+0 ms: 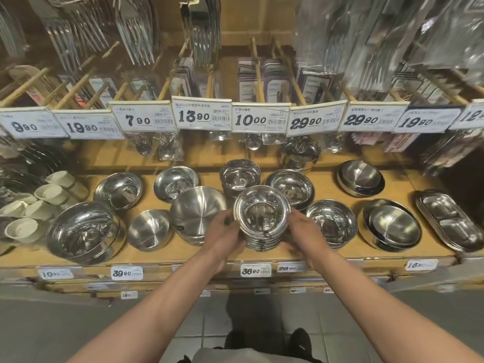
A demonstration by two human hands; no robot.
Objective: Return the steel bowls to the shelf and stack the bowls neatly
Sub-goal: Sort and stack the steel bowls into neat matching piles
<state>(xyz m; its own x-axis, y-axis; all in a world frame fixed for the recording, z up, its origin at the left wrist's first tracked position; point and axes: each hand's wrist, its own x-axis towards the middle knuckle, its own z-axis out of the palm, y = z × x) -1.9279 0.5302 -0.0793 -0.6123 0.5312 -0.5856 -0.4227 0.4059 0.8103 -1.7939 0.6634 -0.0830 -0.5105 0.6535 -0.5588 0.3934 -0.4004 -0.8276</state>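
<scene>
Spanning the view, the wooden shelf [340,254] is carrying many steel bowls. Near its front edge, a stack of steel bowls [262,221] is sitting between both hands, seemingly being squared up: left hand [222,235] and right hand [305,234] are each curling fingers around opposite sides.

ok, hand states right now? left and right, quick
Left hand: grip curled on the left side of the stack of steel bowls.
Right hand: grips the stack's right side.

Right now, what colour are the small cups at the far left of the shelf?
Cream white cups, clearest in the head view.
</scene>
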